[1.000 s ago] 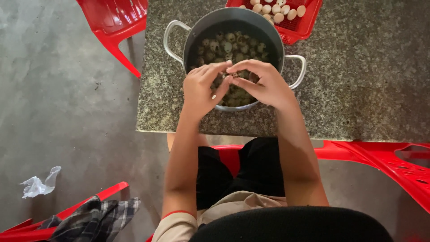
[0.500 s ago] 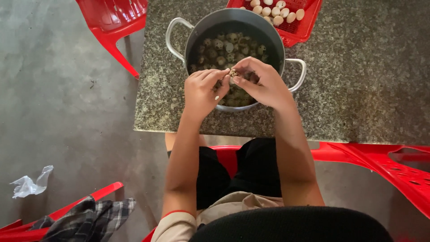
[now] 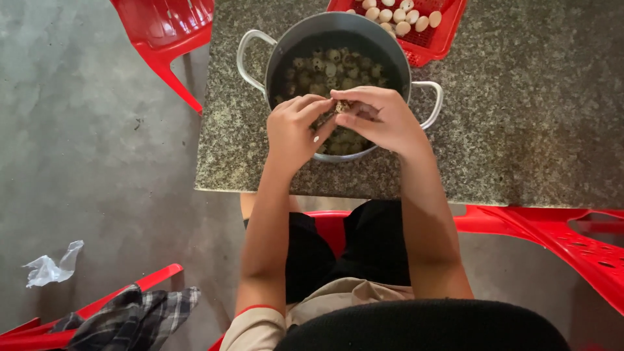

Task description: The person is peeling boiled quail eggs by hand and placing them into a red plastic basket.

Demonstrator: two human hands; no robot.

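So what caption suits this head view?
Both hands, left hand and right hand, pinch a small speckled egg over a metal pot of eggs.

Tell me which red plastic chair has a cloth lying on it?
The red plastic chair at the bottom left: a dark checked cloth is draped over it. The other red chairs carry no cloth.

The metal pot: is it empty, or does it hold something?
Not empty. The metal pot holds many small speckled eggs, seen through its open top on the granite table.
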